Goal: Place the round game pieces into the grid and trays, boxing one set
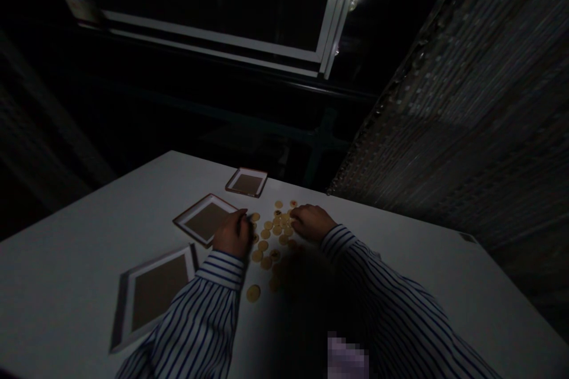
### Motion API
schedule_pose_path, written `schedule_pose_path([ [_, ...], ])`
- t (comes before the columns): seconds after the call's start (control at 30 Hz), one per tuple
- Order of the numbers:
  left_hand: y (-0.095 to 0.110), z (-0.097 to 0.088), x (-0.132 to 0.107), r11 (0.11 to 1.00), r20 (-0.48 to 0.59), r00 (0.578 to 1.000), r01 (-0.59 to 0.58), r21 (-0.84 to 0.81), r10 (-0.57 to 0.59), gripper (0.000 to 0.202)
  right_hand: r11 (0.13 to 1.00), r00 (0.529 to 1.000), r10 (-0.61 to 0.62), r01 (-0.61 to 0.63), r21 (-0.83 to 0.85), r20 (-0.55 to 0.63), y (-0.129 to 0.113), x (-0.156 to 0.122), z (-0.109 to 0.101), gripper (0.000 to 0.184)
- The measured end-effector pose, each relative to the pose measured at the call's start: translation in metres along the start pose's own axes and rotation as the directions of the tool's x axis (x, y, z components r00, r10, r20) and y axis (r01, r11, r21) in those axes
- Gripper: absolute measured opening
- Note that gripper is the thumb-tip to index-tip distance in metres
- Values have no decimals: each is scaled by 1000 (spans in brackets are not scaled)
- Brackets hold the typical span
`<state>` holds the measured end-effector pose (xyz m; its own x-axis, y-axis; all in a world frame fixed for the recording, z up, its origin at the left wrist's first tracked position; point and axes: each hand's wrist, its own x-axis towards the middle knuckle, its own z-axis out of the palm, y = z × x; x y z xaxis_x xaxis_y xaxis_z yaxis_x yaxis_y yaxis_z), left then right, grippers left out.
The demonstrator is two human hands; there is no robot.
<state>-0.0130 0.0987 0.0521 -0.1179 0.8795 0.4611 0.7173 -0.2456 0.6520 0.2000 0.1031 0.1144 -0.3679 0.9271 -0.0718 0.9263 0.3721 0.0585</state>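
Several round, pale yellow game pieces (277, 230) lie loosely together in the middle of the white table, some with dark or reddish marks. One separate piece (253, 293) sits nearer to me. My left hand (233, 234) is closed at the left edge of the group, its fingers curled and partly hidden. My right hand (312, 222) bends its fingers down onto pieces at the right edge of the group. Whatever either hand grips is too dark to make out. Both forearms wear blue-and-white striped sleeves.
Left of the pieces lie a small shallow box (247, 182), a medium one (207, 219) and a larger one (160, 290), brown inside with white borders. A beaded curtain (466, 112) hangs at the right. A pale-framed window (208, 41) stands beyond the white table (89, 249).
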Motion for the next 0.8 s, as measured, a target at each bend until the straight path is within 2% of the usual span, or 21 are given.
schedule_pose_path([
  [0.33,0,3,-1,999,-11,999,-40,-11,40,31,999,999,-18,17,-38,-30,-24,12,10,31],
  [0.47,1,2,-1,997,23,997,-80,-3,80,32,999,999,-17,16,-31,-34,-26,14,13,29],
  [0.8,0,4,-1,994,0,994,-111,2,111,31,999,998,-21,23,39,-59,-22,12,15,28],
])
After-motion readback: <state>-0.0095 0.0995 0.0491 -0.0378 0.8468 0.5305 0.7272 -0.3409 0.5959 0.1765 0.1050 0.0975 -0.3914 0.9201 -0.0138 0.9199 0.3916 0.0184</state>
